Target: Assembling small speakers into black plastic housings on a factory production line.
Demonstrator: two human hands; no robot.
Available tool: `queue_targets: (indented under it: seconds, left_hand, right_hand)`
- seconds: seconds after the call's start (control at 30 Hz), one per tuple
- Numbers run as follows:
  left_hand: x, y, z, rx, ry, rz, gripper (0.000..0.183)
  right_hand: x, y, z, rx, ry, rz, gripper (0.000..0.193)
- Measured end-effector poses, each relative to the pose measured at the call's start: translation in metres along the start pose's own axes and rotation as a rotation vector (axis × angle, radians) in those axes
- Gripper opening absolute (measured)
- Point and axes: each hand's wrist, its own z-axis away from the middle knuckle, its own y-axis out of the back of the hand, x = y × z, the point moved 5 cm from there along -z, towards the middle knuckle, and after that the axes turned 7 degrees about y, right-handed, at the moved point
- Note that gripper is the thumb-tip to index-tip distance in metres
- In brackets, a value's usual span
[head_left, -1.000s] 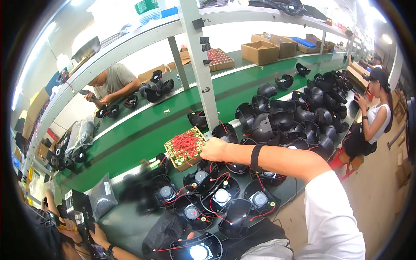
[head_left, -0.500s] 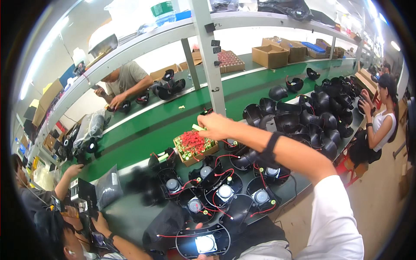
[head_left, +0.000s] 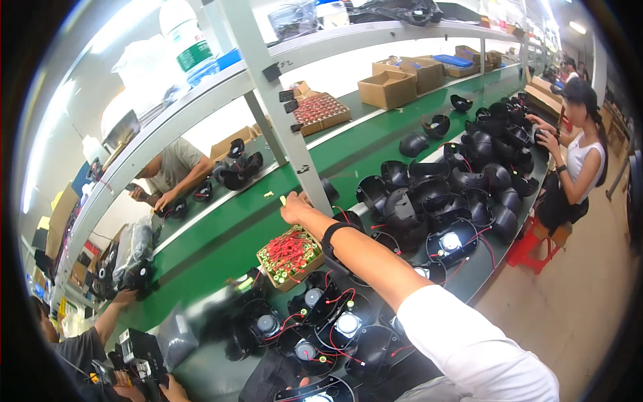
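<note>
1 cardboard box of cells (head_left: 303,276), landmark here: packed w/ green cyls + tangled red leads, too many to count. R hand (head_left: 295,209) is just beyond box, over green belt (head_left: 234,228), fingertips pinching 1 light-green cell (head_left: 284,199); only its end shows, lead n/v. L hand (head_left: 299,383) nearly all hidden, well nearer than box, by dark mesh piece (head_left: 271,376) & a speaker housing (head_left: 335,387) cut off at lower edge; can't tell its grip.

4 round speakers (head_left: 347,324) show fairly clear nearer than box, each in black housing. 1 more, lit white (head_left: 450,241), right of box. Heap of black shells (head_left: 429,201) right of box & beyond: overlapped, no reliable count. 3 loose shells (head_left: 413,144) on belt, farther out.

R forearm (head_left: 375,261) crosses right of box, blocking several housings. 1 grey post (head_left: 299,151) stands beyond box, close to R hand. Left of box: 1 grey plastic bag (head_left: 177,338), blurry. Co-workers: 1 across belt (head_left: 181,167), head behind shelf rail (head_left: 154,137); 1 far right of box on red stool (head_left: 532,251); at least 1 far left, partly cut off.
</note>
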Motion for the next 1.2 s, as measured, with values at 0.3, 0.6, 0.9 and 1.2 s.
queue_targets:
  seconds: [0.3,0.6,0.9,1.2]
  left_hand:
    - [-0.302,-0.131,0.026,-0.245,-0.103,-0.410,0.041]
    - [-0.454,-0.171,0.098,-0.151,-0.269,-0.739,0.076]
    - [-0.475,-0.184,0.147,0.010,-0.217,-0.640,0.078]
    - [-0.477,-0.190,0.160,0.092,-0.110,-0.717,0.044]
  right_hand:
    - [0.007,-0.001,-0.018,0.095,-0.171,0.187,0.062]
    - [-0.092,0.022,0.051,0.293,0.617,0.227,0.032]
    - [-0.167,0.074,0.322,-0.338,0.942,-0.187,0.016]
    - [-0.115,0.079,0.438,-0.555,1.097,0.017,0.042]
